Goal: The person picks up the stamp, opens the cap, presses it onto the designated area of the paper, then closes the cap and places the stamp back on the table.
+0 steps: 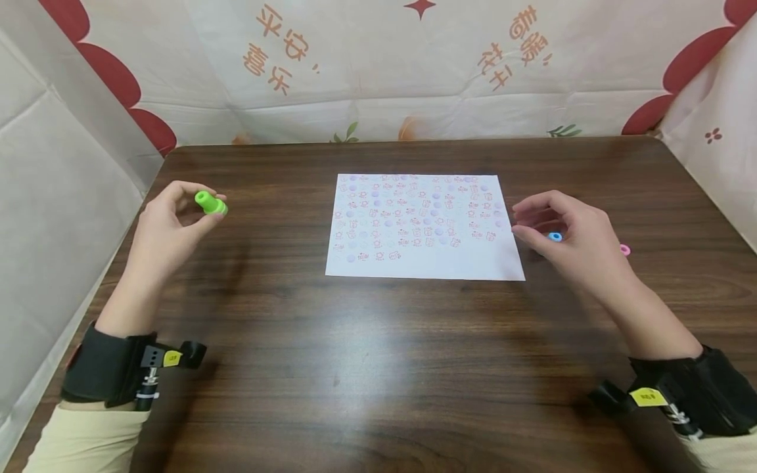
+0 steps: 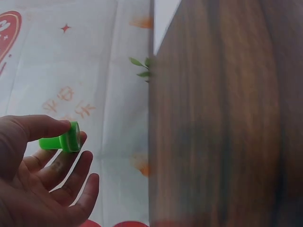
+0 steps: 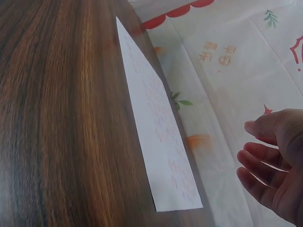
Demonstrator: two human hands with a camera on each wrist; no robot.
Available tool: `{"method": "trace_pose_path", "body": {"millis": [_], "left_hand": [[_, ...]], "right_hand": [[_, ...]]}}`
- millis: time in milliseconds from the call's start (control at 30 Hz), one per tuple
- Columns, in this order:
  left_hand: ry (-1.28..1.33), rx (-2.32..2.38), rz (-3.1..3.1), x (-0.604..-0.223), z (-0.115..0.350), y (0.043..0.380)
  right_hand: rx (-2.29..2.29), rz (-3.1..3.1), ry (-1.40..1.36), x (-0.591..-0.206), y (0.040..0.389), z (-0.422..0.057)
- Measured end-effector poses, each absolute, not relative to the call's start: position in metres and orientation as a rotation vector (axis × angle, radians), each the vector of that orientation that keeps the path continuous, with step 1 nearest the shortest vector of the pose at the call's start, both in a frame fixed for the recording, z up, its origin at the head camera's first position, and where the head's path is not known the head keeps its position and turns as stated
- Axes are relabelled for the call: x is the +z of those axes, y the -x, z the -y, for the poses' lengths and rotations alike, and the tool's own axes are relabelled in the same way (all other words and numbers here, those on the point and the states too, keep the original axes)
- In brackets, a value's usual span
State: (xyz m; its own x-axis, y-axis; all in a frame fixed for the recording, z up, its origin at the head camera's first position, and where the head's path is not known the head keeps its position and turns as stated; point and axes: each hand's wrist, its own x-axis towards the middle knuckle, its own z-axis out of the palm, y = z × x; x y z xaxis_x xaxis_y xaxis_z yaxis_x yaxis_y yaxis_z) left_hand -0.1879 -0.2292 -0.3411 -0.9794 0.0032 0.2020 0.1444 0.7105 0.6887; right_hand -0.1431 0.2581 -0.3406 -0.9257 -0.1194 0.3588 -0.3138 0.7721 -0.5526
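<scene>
A small bright green stamp (image 1: 211, 203) is pinched between the thumb and fingers of my left hand (image 1: 165, 230), held above the left side of the table. In the left wrist view the stamp (image 2: 69, 138) lies sideways, its wider end away from the palm. My right hand (image 1: 582, 240) hovers by the paper's right edge, fingers loosely bent with nothing in them. Behind it, a blue stamp (image 1: 554, 236) shows through the gap under the fingers, and a pink stamp (image 1: 625, 249) is mostly hidden. The white paper sheet (image 1: 461, 261) carries rows of small red and purple prints.
A dark wooden table (image 1: 355, 368) supports the paper at its middle. Behind it hangs a white cloth (image 1: 384, 59) with red scallops and orange characters. Another white cloth (image 1: 53, 164) borders the left side.
</scene>
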Motion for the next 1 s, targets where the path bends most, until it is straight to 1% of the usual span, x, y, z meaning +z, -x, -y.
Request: {"method": "trace_pose_path", "body": {"millis": [367,1000], "left_hand": [[0.131,-1.039,2.871,-0.365,0.246,0.190],[0.160,-0.846,3.039,-0.385,0.250,0.186]], "right_hand": [[0.930,2.643,-0.306,-0.347,0.142,-0.270],[0.894,2.710,-0.222,-0.348,0.142,-0.284]]}}
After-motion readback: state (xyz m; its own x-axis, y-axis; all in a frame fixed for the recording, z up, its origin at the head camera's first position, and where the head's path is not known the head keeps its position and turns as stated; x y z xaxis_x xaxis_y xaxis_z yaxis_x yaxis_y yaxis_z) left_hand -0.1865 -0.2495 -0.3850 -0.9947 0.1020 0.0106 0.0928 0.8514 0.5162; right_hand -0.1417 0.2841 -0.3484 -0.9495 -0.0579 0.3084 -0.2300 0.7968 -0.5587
